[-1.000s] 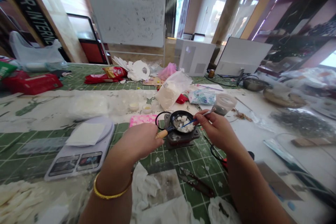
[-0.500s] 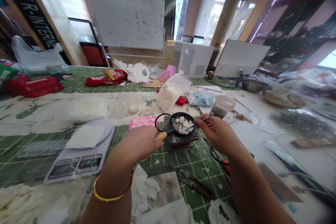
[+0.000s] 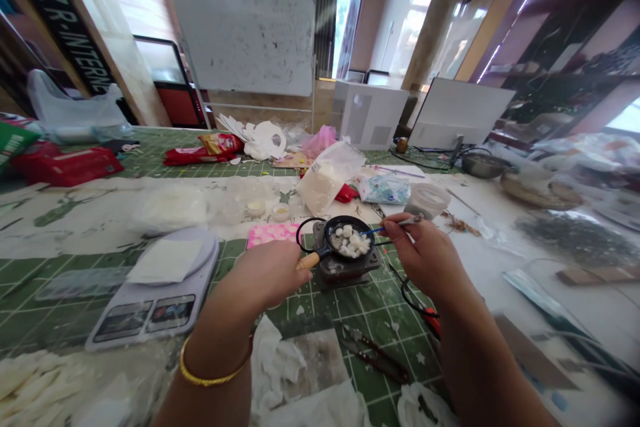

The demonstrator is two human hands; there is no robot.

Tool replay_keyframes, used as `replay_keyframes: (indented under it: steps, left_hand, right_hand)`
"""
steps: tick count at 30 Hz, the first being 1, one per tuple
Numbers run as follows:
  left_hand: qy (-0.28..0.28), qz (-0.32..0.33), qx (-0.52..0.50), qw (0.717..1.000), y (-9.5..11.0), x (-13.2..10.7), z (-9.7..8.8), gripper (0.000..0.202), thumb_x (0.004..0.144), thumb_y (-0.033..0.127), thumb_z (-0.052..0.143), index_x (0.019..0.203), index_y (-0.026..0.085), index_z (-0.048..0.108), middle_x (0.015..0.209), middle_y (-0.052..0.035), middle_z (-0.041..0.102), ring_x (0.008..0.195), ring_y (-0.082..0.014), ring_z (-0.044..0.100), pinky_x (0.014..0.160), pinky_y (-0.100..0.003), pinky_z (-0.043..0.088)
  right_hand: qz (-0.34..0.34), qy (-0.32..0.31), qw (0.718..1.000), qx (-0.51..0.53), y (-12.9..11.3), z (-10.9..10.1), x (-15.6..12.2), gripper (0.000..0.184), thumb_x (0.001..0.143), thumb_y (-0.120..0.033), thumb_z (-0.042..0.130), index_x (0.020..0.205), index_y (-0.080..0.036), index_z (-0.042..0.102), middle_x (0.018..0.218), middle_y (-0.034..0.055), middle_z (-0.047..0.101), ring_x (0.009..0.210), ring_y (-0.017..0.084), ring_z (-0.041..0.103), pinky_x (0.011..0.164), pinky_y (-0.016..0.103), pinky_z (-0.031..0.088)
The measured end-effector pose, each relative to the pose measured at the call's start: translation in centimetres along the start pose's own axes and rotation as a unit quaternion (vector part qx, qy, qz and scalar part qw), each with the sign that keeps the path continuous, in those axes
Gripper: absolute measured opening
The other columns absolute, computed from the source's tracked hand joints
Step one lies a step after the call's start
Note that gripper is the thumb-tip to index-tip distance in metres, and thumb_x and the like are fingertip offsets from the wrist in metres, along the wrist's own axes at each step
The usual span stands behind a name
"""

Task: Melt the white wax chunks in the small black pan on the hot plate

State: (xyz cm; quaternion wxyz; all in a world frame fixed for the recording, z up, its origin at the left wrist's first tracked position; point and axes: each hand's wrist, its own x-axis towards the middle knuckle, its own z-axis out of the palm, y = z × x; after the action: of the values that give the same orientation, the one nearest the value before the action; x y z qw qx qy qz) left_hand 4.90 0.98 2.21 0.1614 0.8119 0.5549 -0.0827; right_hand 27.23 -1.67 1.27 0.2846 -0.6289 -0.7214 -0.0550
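Note:
My left hand (image 3: 277, 270) is closed round the wooden handle of a small black frying pan (image 3: 327, 251). The pan rests on a small dark hot plate (image 3: 345, 272) and holds white chunks (image 3: 350, 240), with some clear liquid seeming to lie round them. In my right hand (image 3: 417, 243), pinched between thumb and fingers, is a thin blue stick (image 3: 375, 230) with a greyish upper end. Its lower tip reaches the pan's right side by the chunks; whether it touches them I cannot tell. A clear plastic cup (image 3: 429, 199) stands just behind my right hand.
Left of the pan lie a pink mould (image 3: 273, 235) and a white kitchen scale (image 3: 200, 280) bearing a paper sheet. Thread snips (image 3: 377, 355) and crumpled tissues (image 3: 275, 360) are in front. A bag of white material (image 3: 325, 180) stands behind the pan. A black cable (image 3: 413, 300) curves at right.
My right hand has shifted a little right, drawing the blue stick from the middle of the chunks toward the pan's right rim. My left hand keeps hold of the handle.

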Motion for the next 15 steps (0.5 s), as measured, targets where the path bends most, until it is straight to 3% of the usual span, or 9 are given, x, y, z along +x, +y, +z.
replay_keyframes:
  steps: [4, 10, 15]
  left_hand:
    - [0.006, 0.002, -0.001, 1.000, 0.04, 0.09, 0.09, 0.033, 0.072, 0.046, 0.039, 0.069, 0.019, 0.059, 0.070, -0.0073, 0.063, 0.058, -0.0198, 0.055, 0.049, -0.028, 0.032]
    - [0.010, 0.004, 0.004, 1.000, -0.05, 0.08, 0.15, 0.033, 0.072, 0.045, 0.039, 0.068, 0.019, 0.058, 0.069, -0.0065, 0.063, 0.056, -0.0183, 0.054, 0.046, -0.027, 0.029]
    - [0.010, 0.004, 0.002, 1.000, -0.18, 0.20, 0.31, 0.035, 0.072, 0.047, 0.038, 0.069, 0.019, 0.058, 0.071, -0.0070, 0.063, 0.056, -0.0176, 0.054, 0.046, -0.026, 0.029]
  right_hand:
    - [-0.001, -0.050, 0.998, 0.030, 0.09, 0.18, 0.12, 0.029, 0.085, -0.033, 0.035, 0.078, -0.020, 0.060, 0.078, 0.0026, 0.065, 0.072, 0.016, 0.058, 0.065, 0.026, 0.036]
    - [0.009, -0.027, 0.996, 0.083, -0.05, 0.26, 0.22, 0.027, 0.085, -0.035, 0.036, 0.083, -0.021, 0.060, 0.087, 0.0013, 0.065, 0.079, 0.015, 0.059, 0.069, 0.025, 0.037]
    - [-0.007, -0.076, 0.993, 0.086, -0.19, 0.14, 0.18, 0.030, 0.085, -0.033, 0.035, 0.077, -0.020, 0.062, 0.085, 0.0010, 0.065, 0.072, 0.014, 0.058, 0.067, 0.024, 0.037]
